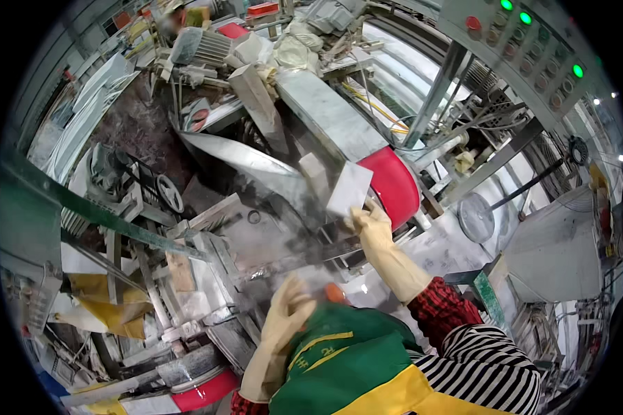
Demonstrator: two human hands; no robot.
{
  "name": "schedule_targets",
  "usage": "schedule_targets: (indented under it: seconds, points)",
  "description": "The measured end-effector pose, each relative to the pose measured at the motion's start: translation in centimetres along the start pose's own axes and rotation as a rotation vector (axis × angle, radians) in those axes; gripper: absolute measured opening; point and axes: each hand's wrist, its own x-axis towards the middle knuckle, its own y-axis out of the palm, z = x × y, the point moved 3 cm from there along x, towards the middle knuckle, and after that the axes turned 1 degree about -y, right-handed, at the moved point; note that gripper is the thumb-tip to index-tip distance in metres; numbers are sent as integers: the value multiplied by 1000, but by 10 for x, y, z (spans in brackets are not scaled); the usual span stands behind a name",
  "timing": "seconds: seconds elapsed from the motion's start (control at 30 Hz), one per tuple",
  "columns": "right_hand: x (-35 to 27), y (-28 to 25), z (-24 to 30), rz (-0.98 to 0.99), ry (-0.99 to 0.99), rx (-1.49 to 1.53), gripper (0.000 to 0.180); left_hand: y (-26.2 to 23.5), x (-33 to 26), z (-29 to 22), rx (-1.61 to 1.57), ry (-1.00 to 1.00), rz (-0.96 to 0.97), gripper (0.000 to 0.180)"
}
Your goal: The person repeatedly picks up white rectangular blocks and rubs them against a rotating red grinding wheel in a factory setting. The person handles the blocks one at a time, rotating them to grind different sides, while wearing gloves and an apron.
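Observation:
My right hand point(376, 235), in a cream rubber glove, reaches forward and grips the lower right edge of a flat white tile point(351, 188). The tile is tilted, right beside the rounded red end point(393, 187) of a long pale machine housing; whether they touch I cannot tell. A pale block-like piece point(315, 176) stands just left of the tile. My left hand point(291, 309), gloved alike, is raised in front of my green apron point(349, 353). Its fingers are somewhat blurred, loosely bent and apart, and no object shows in them.
A control panel point(526, 52) with green lights hangs at the upper right. On the left are a handwheel point(169, 194) and a green rail point(97, 211). A second red curved part point(204, 391) lies at the lower left. A round disc on an arm point(475, 216) is at right. Pale dust coats the machinery.

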Motion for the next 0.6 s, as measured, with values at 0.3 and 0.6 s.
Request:
schedule_targets:
  seconds: [0.3, 0.6]
  points:
    - [145, -73, -5, -316, -196, -231, 49, -71, -29, 29, -33, -60, -389, 65]
    - [134, -77, 12, -444, -235, -740, 51, -113, -69, 54, -124, -61, -539, 58]
